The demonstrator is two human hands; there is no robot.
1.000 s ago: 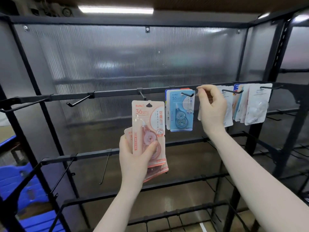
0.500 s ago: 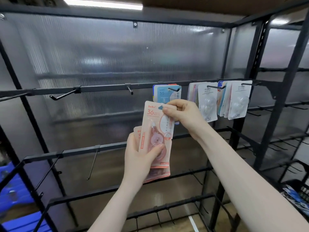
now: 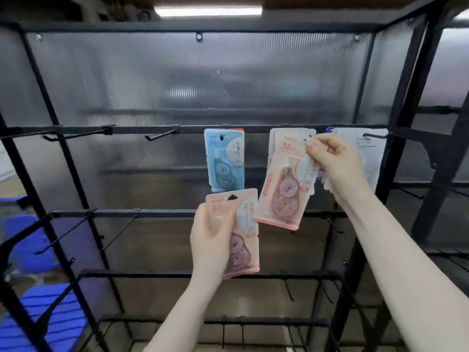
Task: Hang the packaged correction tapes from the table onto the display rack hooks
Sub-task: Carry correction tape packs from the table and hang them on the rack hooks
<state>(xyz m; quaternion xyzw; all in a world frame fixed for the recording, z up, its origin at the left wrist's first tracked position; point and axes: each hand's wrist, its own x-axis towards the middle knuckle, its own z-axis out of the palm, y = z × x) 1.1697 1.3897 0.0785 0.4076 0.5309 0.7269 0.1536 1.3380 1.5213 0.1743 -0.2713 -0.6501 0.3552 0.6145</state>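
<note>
While left hand (image 3: 213, 240) holds pack (image 3: 238, 224) (pink), right hand (image 3: 335, 163) lifts another (image 3: 284, 184)

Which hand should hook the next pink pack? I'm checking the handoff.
Right hand: it pinches a pink pack by its top, level with the hook rail. The left hand holds the spare pack lower.

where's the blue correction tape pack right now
In the head view it hangs centre-frame from the top rail: the blue pack, left of the right hand and above the left hand.

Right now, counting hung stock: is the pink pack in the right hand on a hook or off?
Cannot tell. The right hand pinches the pink pack at its top, hiding the hang hole.
</note>
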